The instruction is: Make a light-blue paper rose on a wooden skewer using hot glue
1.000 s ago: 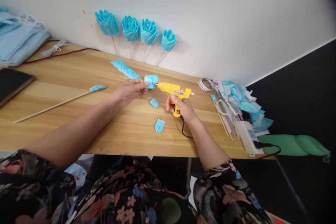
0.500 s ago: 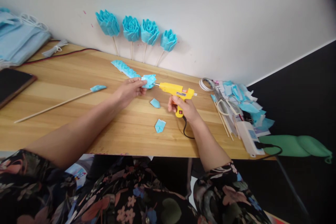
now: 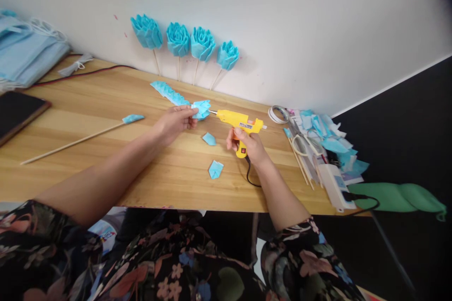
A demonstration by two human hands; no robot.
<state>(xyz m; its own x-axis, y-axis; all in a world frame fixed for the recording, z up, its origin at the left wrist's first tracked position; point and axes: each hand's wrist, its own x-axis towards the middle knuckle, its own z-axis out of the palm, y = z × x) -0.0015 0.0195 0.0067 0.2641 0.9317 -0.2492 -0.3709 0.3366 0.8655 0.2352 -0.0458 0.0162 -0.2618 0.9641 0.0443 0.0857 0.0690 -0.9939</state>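
Pinched between the fingers of my left hand [image 3: 179, 120] are folded blue petals [image 3: 201, 109], made of a thin cloth-like material. My right hand [image 3: 251, 146] grips a yellow hot glue gun [image 3: 233, 118] by its handle. Its metal nozzle [image 3: 213, 112] points left, right beside the petals' edge; whether it touches them I cannot tell. An overlapping row of folded blue petals [image 3: 168, 93] lies behind my left hand. Two loose folded petals, one upper [image 3: 209, 138] and one lower [image 3: 215, 169], rest on the wooden table [image 3: 169, 174] in front of the glue gun.
Several blue flowers [image 3: 178, 39] on sticks lean against the wall. A stick with a blue tip [image 3: 74, 143] lies at left, near a phone [image 3: 21, 115] and face masks [image 3: 31, 51]. Tape [image 3: 278, 114], scissors [image 3: 306, 145], blue scraps [image 3: 339, 143] and a power strip [image 3: 337, 186] occupy the right.
The glue gun's nozzle has drawn back slightly to the right from the petals. Both hands keep their holds, and the other things look the same.
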